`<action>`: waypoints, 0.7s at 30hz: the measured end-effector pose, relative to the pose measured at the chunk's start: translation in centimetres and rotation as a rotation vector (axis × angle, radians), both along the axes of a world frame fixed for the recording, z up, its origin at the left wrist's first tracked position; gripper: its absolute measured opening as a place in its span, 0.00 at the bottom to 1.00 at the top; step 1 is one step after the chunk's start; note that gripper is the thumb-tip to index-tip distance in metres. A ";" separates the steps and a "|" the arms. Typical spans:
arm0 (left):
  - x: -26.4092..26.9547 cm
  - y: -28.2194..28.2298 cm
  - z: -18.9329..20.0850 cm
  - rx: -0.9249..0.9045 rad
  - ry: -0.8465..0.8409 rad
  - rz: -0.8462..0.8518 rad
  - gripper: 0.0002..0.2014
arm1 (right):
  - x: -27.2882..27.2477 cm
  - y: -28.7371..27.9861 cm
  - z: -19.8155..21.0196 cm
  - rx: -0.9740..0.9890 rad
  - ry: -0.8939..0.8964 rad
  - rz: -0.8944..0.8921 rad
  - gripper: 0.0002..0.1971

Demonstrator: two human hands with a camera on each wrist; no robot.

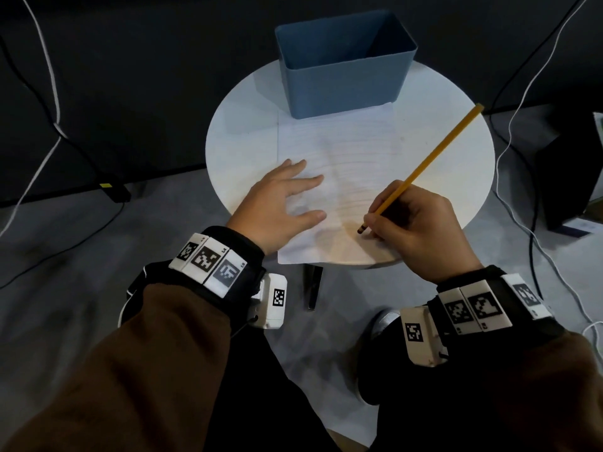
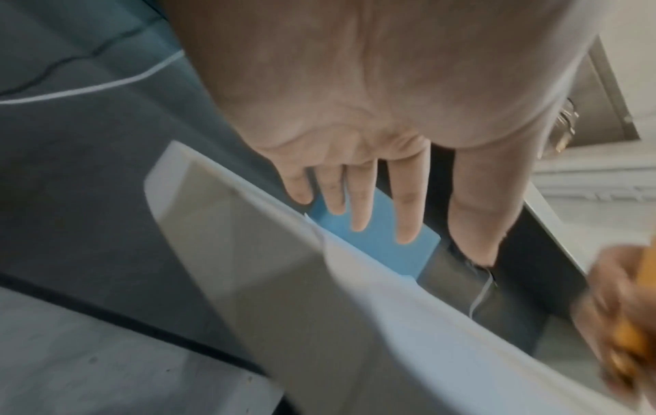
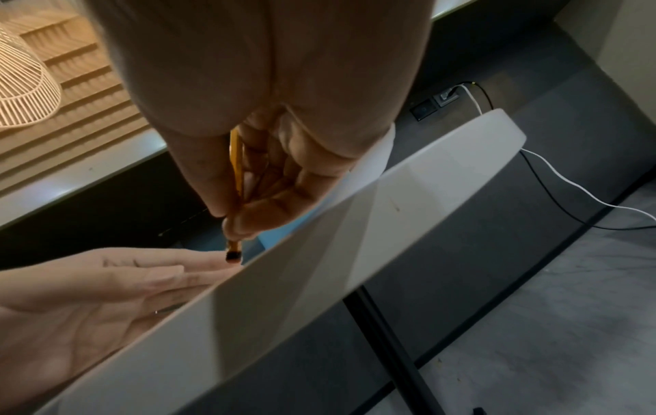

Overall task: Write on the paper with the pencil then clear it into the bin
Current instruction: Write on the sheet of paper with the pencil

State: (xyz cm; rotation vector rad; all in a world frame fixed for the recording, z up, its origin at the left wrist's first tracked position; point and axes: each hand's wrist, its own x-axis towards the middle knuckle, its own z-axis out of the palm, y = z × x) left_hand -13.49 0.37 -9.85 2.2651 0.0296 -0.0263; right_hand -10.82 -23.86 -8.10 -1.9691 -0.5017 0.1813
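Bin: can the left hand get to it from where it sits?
Probably yes. The left hand lies flat on the paper; the bin stands open at the paper's far edge, with nothing between them.

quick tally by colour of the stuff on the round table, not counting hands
blue: 1, the blue rectangular plastic bin
white: 1, the white lined paper sheet
yellow: 1, the yellow wooden pencil, gripped by the right hand, tip at the paper
total: 3
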 end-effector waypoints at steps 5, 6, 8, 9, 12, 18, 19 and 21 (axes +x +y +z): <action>0.1 1.4 -0.7 0.035 0.078 0.034 0.26 | 0.2 0.5 -0.3 -0.042 -0.059 -0.009 0.06; 0.1 1.4 -0.8 0.064 0.086 0.033 0.26 | 0.2 0.6 -0.3 -0.051 -0.072 -0.005 0.07; 0.1 1.4 -0.7 0.173 0.121 0.014 0.26 | 0.1 1.0 -0.4 -0.067 -0.095 0.017 0.07; 0.1 1.3 -0.6 0.229 0.139 -0.003 0.27 | 0.1 1.3 -0.5 -0.075 -0.100 0.031 0.07; 0.0 0.9 -0.3 0.324 0.176 -0.047 0.27 | 0.0 1.4 -0.9 -0.070 -0.069 0.015 0.07; 0.3 -0.2 -0.5 0.427 0.186 -0.099 0.29 | 0.6 -0.3 -0.9 -0.002 0.011 -0.097 0.07; 0.3 -0.3 -0.5 0.439 0.193 -0.110 0.30 | 0.7 -0.5 -0.9 -0.008 0.014 -0.103 0.07; 0.3 -0.3 -0.5 0.456 0.206 -0.125 0.32 | 0.7 -0.6 -1.0 -0.025 0.004 -0.104 0.07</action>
